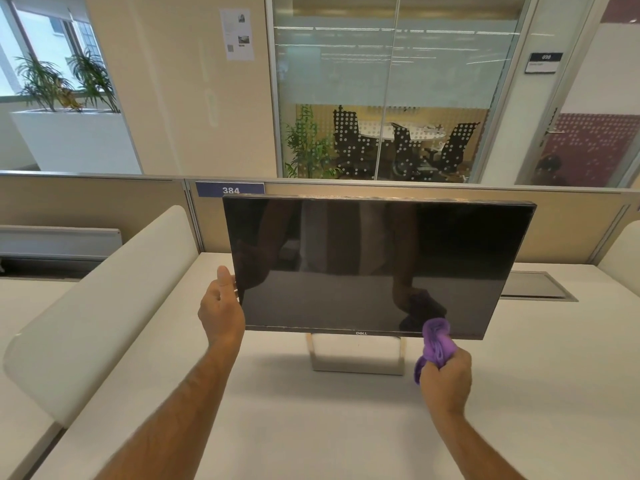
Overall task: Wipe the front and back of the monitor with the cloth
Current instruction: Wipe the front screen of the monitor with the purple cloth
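On the white desk (311, 427), monitor (374, 265) stood on its stand (356, 358), screen dark, facing the person. Left hand (221, 306) gripped its left edge (thumb over the front). Right hand (446, 375) clutched a bunched purple cloth (437, 337), tip touching the bottom bezel. Beige partition (571, 223) behind.
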`<action>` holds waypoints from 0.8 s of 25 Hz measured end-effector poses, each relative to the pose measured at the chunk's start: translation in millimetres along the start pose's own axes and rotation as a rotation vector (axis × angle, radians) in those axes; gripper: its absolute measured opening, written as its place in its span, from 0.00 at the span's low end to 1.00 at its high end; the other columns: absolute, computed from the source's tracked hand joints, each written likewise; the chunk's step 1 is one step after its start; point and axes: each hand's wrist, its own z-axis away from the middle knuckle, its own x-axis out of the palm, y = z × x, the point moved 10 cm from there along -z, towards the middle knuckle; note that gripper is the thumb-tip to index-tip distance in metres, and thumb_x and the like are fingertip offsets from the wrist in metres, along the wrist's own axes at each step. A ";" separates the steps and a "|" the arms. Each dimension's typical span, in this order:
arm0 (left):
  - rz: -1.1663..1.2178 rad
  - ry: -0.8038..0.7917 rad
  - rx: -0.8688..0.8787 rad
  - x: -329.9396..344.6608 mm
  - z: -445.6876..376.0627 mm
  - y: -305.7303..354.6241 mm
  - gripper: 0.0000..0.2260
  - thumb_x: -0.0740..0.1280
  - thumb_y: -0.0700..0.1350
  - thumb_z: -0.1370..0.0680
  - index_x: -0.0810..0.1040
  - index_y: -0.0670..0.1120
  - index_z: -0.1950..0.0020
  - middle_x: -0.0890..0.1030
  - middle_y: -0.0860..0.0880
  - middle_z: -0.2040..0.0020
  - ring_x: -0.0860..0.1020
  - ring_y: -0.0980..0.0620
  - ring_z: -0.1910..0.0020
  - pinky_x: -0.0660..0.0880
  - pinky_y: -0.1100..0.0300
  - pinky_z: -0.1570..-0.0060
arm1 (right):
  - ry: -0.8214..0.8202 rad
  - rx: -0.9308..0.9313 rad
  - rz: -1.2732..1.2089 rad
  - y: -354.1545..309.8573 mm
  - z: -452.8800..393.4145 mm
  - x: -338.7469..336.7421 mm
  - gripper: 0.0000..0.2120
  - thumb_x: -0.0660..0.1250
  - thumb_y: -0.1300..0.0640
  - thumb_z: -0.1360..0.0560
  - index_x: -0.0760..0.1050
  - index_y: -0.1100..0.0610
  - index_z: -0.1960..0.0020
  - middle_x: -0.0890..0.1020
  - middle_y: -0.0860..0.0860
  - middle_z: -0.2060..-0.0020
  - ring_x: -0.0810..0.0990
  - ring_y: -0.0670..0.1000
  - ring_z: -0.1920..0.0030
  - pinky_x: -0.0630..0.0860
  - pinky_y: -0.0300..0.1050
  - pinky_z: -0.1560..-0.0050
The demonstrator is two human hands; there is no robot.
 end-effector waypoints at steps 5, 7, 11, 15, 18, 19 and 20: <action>-0.013 0.007 0.015 -0.2 0.2 1.0 0.27 0.48 0.72 0.27 0.74 0.55 0.47 0.80 0.50 0.43 0.79 0.46 0.43 0.76 0.46 0.39 | -0.155 -0.163 0.095 -35.3 32.6 41.4 0.21 0.71 0.71 0.30 0.76 0.63 0.39 0.75 0.55 0.51 0.78 0.58 0.54 0.79 0.48 0.58; -0.006 -0.007 0.017 0.6 -0.6 1.2 0.30 0.48 0.72 0.27 0.76 0.53 0.44 0.80 0.49 0.41 0.79 0.46 0.42 0.76 0.45 0.39 | -0.233 -0.210 0.116 -50.0 48.1 64.0 0.22 0.72 0.71 0.30 0.76 0.62 0.38 0.76 0.55 0.51 0.77 0.56 0.53 0.80 0.48 0.56; 0.000 -0.027 0.010 -0.4 -3.1 -1.1 0.33 0.48 0.72 0.26 0.78 0.51 0.41 0.81 0.48 0.39 0.79 0.46 0.41 0.76 0.44 0.39 | -0.289 -0.226 0.113 -68.9 68.4 93.6 0.19 0.72 0.68 0.30 0.77 0.62 0.39 0.77 0.55 0.52 0.78 0.57 0.52 0.80 0.45 0.56; 0.017 -0.059 0.006 -0.7 -7.2 -2.9 0.31 0.49 0.73 0.27 0.77 0.53 0.42 0.81 0.48 0.40 0.80 0.46 0.42 0.76 0.43 0.39 | -0.369 -0.239 0.143 -76.9 80.5 112.5 0.21 0.73 0.65 0.28 0.75 0.61 0.36 0.78 0.56 0.47 0.78 0.56 0.47 0.78 0.41 0.53; -0.001 -0.106 0.048 -0.5 -11.4 -2.3 0.26 0.51 0.71 0.26 0.76 0.54 0.45 0.81 0.51 0.45 0.80 0.47 0.45 0.77 0.43 0.40 | -0.431 -0.255 0.167 -82.8 88.8 125.5 0.24 0.73 0.63 0.28 0.73 0.60 0.33 0.78 0.56 0.44 0.76 0.55 0.44 0.79 0.46 0.47; -0.012 -0.128 0.067 0.6 -12.4 -1.5 0.26 0.51 0.70 0.26 0.76 0.53 0.45 0.80 0.52 0.45 0.80 0.47 0.45 0.77 0.43 0.40 | -0.447 -0.258 0.168 -85.1 91.4 129.6 0.24 0.73 0.62 0.28 0.73 0.60 0.33 0.78 0.56 0.43 0.76 0.55 0.43 0.80 0.46 0.46; -0.016 -0.150 0.074 1.4 -13.8 -2.0 0.27 0.51 0.69 0.25 0.77 0.52 0.43 0.80 0.51 0.44 0.79 0.47 0.44 0.77 0.43 0.40 | -0.462 -0.265 0.168 -87.6 94.8 134.5 0.24 0.73 0.62 0.27 0.73 0.59 0.33 0.78 0.56 0.43 0.76 0.55 0.43 0.80 0.46 0.45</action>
